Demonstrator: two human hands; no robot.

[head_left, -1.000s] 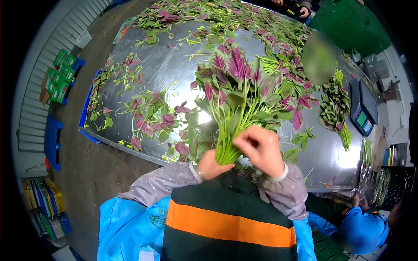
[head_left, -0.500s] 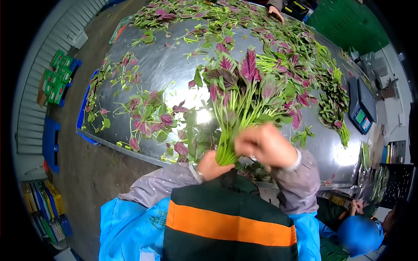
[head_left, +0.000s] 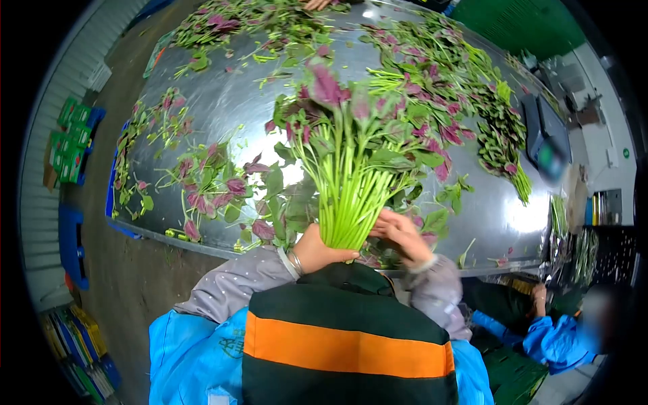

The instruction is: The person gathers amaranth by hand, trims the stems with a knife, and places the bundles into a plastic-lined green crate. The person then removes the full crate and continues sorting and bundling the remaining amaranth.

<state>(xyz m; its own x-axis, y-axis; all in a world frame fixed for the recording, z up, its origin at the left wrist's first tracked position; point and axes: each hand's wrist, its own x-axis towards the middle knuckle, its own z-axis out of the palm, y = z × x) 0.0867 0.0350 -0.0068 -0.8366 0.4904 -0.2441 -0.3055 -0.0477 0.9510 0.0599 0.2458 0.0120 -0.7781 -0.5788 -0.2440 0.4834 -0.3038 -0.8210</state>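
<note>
A thick bunch of red amaranth (head_left: pixel 349 196), green stems below and purple-and-green leaves above, stands upright in front of me. My left hand (head_left: pixel 316 250) is wrapped round its stem ends, the thumb across the front. My right hand (head_left: pixel 403 235) is at the lower right side of the stems, its fingers stretched toward them and the fingertips right at the bunch. Loose amaranth leaves (head_left: pixel 223 192) lie on the metal table (head_left: pixel 263 108) to the left of the bunch, and more stalks (head_left: pixel 439 101) are heaped behind it to the right.
A digital scale (head_left: pixel 545 131) stands at the table's right edge, near a finished-looking row of amaranth bunches (head_left: pixel 503 128). Another person's hand (head_left: pixel 316 4) shows at the far edge. A person in blue sleeves (head_left: pixel 560 341) is at lower right. Green boxes (head_left: pixel 73 145) stand at left.
My right hand has moved from in front of the stems to their right side, and its fingers have straightened. The bunch looks more spread. The far person's hand has shifted left.
</note>
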